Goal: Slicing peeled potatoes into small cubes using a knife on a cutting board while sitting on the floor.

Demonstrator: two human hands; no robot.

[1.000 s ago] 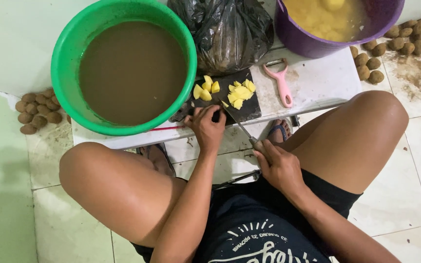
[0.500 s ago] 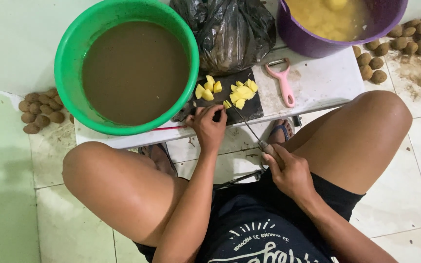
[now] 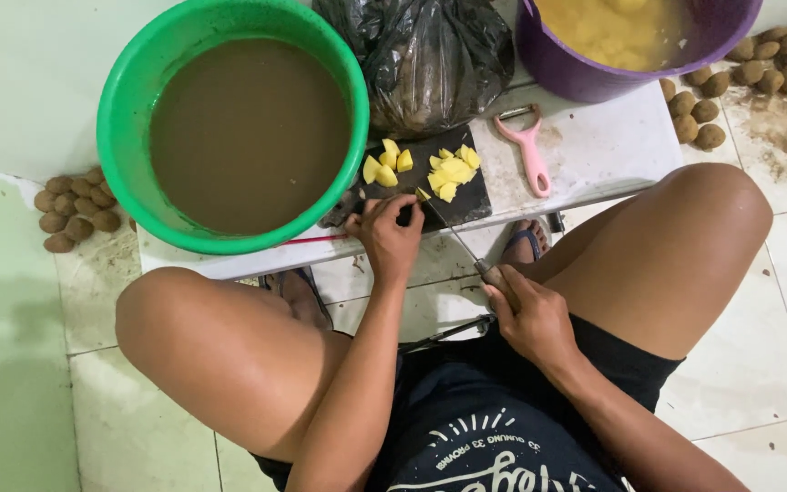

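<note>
My left hand [image 3: 388, 236] presses down at the near edge of a small black cutting board [image 3: 423, 183], its fingers curled over something I cannot make out. My right hand [image 3: 527, 314] grips the handle of a knife [image 3: 459, 240] whose thin blade reaches up to the board beside my left fingers. Several yellow potato chunks [image 3: 423, 169] lie on the far half of the board. The board rests on a low white table [image 3: 594, 155] between my knees.
A green basin [image 3: 129, 137] of brown water stands at the left of the table, a black plastic bag [image 3: 430, 59] behind the board, a purple bucket [image 3: 585, 82] of peeled potatoes at the right. A pink peeler [image 3: 530, 155] lies beside the board. Unpeeled potatoes [image 3: 75, 208] sit on the floor, another pile of potatoes [image 3: 758, 64] at top right.
The knife blade has shifted a little along the board's near edge, and my right hand has moved slightly with it. My left hand stays put.
</note>
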